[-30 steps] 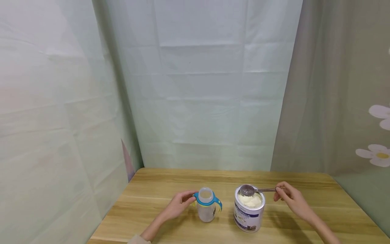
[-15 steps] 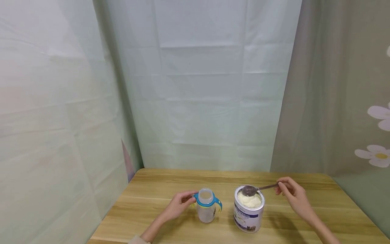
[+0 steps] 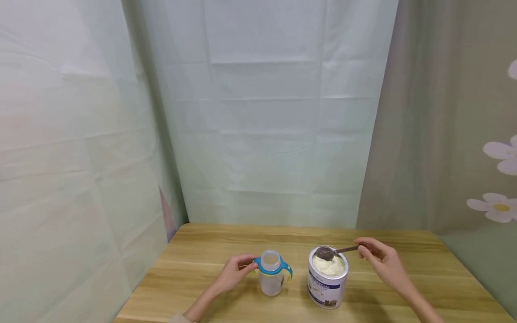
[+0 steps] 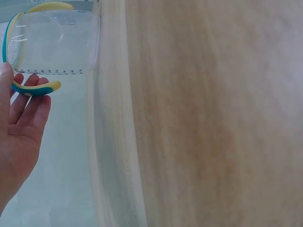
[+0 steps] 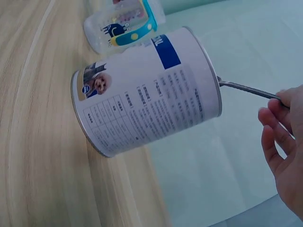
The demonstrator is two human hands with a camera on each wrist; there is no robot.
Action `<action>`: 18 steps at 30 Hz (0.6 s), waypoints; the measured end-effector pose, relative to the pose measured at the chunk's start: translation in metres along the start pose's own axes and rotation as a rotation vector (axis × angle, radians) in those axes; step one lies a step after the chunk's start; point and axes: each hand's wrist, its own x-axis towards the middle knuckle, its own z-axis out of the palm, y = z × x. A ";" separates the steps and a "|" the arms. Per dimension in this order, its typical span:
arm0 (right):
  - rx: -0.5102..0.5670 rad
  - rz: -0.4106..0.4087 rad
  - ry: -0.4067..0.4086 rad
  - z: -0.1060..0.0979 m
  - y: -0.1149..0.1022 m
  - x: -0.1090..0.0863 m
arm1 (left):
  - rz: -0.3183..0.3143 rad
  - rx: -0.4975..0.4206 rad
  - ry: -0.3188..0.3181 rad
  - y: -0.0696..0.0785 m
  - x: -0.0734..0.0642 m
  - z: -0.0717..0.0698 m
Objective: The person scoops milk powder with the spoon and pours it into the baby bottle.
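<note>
A clear baby bottle (image 3: 271,284) with a blue and yellow two-handled collar stands upright and uncapped on the table. My left hand (image 3: 233,273) grips its left handle (image 4: 35,89) between thumb and fingers. To its right stands an open tin (image 3: 326,290) holding pale cream powder (image 3: 329,268). With my right hand (image 3: 381,261) I pinch the end of a dark, long-handled spoon (image 3: 325,254), whose bowl is over the powder at the tin's far side. In the right wrist view the tin (image 5: 151,90) hides the spoon's bowl; only its handle (image 5: 248,90) shows.
The wooden table (image 3: 218,242) reaches back to a pale cloth curtain (image 3: 266,157). More cloth hangs at the left (image 3: 81,179) and right, the right one printed with white flowers (image 3: 498,207).
My right hand has moved left with the spoon, its bowl shifting slightly left over the powder. The left hand keeps its grip on the bottle's handle. The whole head view has shifted slightly.
</note>
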 end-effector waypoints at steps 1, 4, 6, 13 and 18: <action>-0.008 -0.011 0.002 0.001 -0.001 0.000 | -0.004 -0.003 -0.002 0.000 0.000 0.000; -0.006 -0.026 0.001 0.001 -0.001 -0.001 | -0.020 -0.003 -0.005 -0.001 0.001 0.001; 0.009 -0.024 -0.010 0.002 -0.002 -0.001 | -0.033 -0.003 -0.003 -0.001 0.001 0.001; 0.067 -0.010 -0.022 0.008 -0.005 0.000 | -0.044 0.022 0.001 0.001 -0.001 -0.001; 0.111 0.035 -0.030 0.013 -0.009 0.000 | -0.042 0.020 0.004 0.004 -0.002 -0.002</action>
